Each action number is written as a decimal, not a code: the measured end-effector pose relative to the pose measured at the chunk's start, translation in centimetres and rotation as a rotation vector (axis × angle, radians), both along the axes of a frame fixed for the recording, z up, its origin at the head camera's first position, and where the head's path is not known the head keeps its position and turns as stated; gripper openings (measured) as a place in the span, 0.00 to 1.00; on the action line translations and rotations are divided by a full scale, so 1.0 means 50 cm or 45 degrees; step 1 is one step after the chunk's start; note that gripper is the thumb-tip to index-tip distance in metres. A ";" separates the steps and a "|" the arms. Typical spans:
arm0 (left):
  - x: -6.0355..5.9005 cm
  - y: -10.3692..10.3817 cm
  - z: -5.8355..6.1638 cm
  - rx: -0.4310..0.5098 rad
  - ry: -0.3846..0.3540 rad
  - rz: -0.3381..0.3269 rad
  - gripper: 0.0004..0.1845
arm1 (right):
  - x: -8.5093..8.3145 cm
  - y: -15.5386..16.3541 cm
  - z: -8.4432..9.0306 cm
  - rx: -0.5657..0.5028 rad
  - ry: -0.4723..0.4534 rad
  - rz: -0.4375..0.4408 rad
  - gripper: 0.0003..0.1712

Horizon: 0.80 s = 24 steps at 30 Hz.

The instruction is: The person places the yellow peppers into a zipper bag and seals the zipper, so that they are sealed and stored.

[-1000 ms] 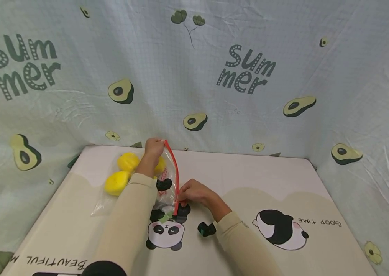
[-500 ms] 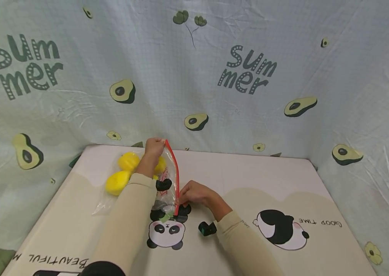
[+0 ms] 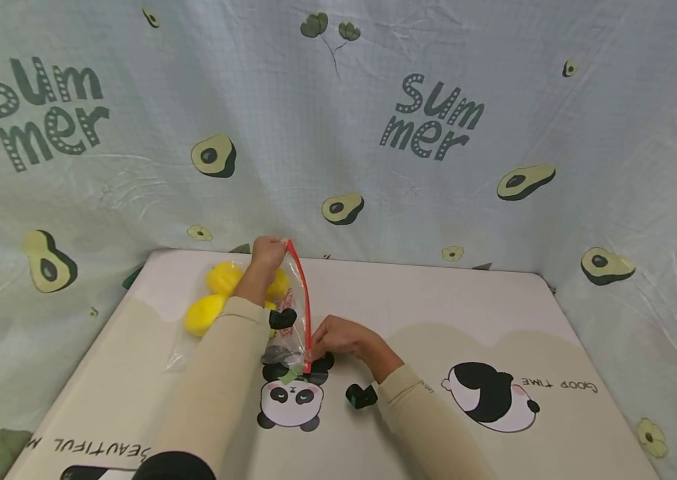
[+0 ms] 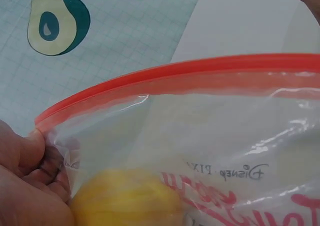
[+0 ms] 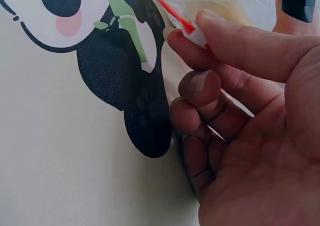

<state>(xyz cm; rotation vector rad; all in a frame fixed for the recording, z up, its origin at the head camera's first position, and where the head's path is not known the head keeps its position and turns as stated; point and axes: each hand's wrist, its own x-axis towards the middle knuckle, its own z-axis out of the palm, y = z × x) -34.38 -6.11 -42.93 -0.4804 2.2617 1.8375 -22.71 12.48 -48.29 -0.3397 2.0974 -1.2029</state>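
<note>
A clear zip bag (image 3: 294, 300) with a red zip strip (image 4: 200, 68) lies on the table, several yellow lemon-like fruits (image 3: 205, 315) inside it. At the strip's far end, my left hand (image 3: 269, 255) pinches the bag's corner between thumb and curled fingers. The near end of the strip is pinched by my right hand (image 3: 341, 337), where a white slider (image 5: 198, 37) shows between thumb and forefinger. Pink printing (image 4: 270, 211) marks the bag's side. My left forearm hides part of the bag and fruit in the head view.
The pale table (image 3: 410, 307) carries printed pandas (image 3: 292, 403) and lettering. Behind and beside it hangs a curtain (image 3: 290, 120) with avocado prints. A black strapped device (image 3: 362, 397) sits at my right wrist, another (image 3: 282, 319) at my left.
The head view shifts slightly. Both hands keep their hold on the bag's ends, the right hand staying near the strip's near end with hardly any movement.
</note>
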 end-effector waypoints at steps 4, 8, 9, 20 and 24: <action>0.001 -0.006 0.005 -0.008 0.005 -0.003 0.20 | 0.000 -0.002 0.001 0.016 0.006 0.041 0.10; 0.006 -0.014 0.008 -0.019 -0.003 -0.008 0.18 | 0.003 -0.007 0.002 0.042 0.002 0.076 0.10; 0.006 -0.016 0.008 -0.021 0.000 -0.010 0.17 | 0.004 -0.009 0.001 0.055 0.001 0.086 0.10; 0.011 -0.030 0.008 0.004 0.036 -0.036 0.19 | 0.010 -0.023 -0.001 0.136 0.062 0.140 0.10; 0.022 -0.042 0.015 0.040 0.085 -0.100 0.24 | 0.007 -0.015 0.001 0.119 0.122 0.096 0.10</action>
